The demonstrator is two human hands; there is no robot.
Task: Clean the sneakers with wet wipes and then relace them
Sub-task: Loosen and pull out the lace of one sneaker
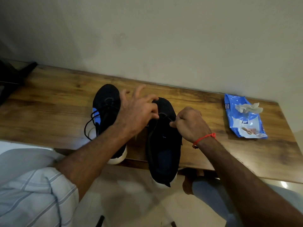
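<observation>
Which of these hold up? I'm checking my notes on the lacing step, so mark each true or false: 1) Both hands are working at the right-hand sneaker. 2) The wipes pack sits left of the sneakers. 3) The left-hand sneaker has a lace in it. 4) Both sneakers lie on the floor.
1) True: the left hand and right hand meet over the right-hand sneaker, the right pinching its lace.
2) False: the wipes pack lies to the right of them.
3) True: the left-hand sneaker shows a lace looping off its side.
4) False: both rest on the wooden bench, heels over its edge.
</observation>
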